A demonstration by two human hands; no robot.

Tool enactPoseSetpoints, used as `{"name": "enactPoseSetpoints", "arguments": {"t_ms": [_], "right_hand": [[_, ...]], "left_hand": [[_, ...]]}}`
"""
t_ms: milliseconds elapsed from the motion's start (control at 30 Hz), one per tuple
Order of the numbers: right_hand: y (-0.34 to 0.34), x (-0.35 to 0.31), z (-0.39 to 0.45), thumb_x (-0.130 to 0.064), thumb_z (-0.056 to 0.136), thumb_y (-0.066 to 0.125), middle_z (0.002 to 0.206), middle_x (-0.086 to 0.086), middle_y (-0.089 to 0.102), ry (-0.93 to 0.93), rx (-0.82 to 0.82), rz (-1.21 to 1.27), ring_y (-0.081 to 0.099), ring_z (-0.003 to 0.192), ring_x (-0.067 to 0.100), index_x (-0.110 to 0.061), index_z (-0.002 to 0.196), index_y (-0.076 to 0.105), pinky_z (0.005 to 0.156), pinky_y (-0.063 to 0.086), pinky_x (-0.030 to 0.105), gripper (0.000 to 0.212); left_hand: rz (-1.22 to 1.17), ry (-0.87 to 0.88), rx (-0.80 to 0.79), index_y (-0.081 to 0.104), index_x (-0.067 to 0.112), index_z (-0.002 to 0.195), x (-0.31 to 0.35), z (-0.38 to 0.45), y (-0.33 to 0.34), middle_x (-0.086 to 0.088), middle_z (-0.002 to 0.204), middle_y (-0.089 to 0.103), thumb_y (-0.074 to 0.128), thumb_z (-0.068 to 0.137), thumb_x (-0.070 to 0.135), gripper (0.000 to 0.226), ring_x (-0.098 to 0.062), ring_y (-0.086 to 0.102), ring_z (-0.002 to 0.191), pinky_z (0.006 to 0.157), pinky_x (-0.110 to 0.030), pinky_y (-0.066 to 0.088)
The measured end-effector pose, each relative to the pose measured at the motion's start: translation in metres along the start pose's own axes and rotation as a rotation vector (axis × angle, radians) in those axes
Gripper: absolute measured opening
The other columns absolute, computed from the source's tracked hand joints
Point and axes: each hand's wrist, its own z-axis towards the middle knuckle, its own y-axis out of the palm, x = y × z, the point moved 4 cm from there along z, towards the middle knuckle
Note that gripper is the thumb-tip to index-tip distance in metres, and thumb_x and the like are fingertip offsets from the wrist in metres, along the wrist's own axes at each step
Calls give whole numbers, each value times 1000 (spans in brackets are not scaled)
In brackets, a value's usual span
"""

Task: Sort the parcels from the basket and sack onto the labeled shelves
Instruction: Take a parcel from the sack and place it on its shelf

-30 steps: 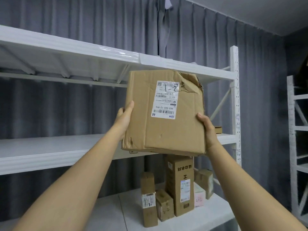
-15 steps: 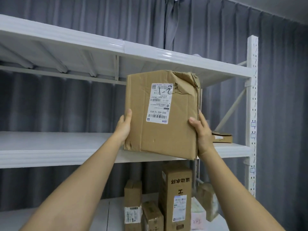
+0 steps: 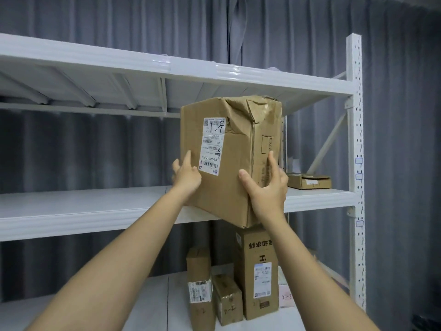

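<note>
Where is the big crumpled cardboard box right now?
Centre of the head view: the crumpled box is held between the left hand and right hand at the middle shelf edge, left of a flat parcel.

White middle shelf, flat parcel on it
</note>
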Motion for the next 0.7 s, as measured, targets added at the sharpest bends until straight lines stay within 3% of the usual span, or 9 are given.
{"name": "enactPoseSetpoints", "arguments": {"t_ms": [67, 167, 267, 333, 400, 533, 700], "right_hand": [[6, -9, -9, -72, 63, 67, 149, -1, 25, 1, 20, -65, 25, 139, 21, -55, 146, 20, 116, 22, 50, 97], [16, -24, -25, -71, 68, 71, 152, 0, 19, 20, 15, -102, 16, 142, 19, -53, 148, 19, 117, 14, 45, 97], [23, -37, -42, -73, 72, 54, 152, 1, 17, 18, -15, -53, 12, 141, 17, -54, 146, 22, 115, 11, 44, 83], [26, -43, -49, -61, 88, 47, 151, 1, 21, 4, -23, -16, 15, 139, 19, -54, 144, 28, 115, 12, 44, 60], [28, -49, -56, -34, 101, 44, 148, -1, 26, -17, -36, 1, 19, 135, 20, -57, 137, 31, 115, 17, 44, 45], [28, -62, -72, -4, 95, 37, 147, -6, 33, -56, -23, 2, 22, 131, 15, -63, 128, 35, 112, 21, 40, 68], [27, -68, -82, -1, 92, 36, 150, -9, 33, -124, 11, -99, 24, 128, 17, -66, 133, 24, 104, 21, 33, 78]], "left_hand": [[-59, 104, -74, 18, 29, 153, 15, -19, 0, -4, 158, 17, 32, 104, 21, 52, -22, 28, 141, 112, -34, 25], [-146, 143, -213, 17, 31, 153, 30, -51, -3, 6, 158, 22, 34, 101, 45, 56, -14, 25, 143, 118, -35, 21], [-185, 152, -299, 13, 31, 154, 33, -70, -16, 12, 158, 19, 31, 97, 60, 66, -11, 18, 146, 120, -40, 17], [-215, 127, -349, 12, 35, 153, 33, -79, -27, 14, 156, 26, 31, 88, 72, 78, -13, 26, 143, 118, -44, 23], [-236, 106, -384, 14, 39, 152, 31, -86, -38, 16, 148, 38, 35, 82, 75, 81, -12, 39, 134, 114, -45, 32], [-249, 168, -401, 24, 38, 149, 26, -93, -55, 12, 141, 49, 58, 86, 54, 73, -8, 48, 125, 107, -38, 42], [-284, 201, -409, 23, 36, 149, 21, -99, -60, 12, 140, 50, 63, 80, 54, 82, -7, 49, 124, 108, -37, 41]]}}
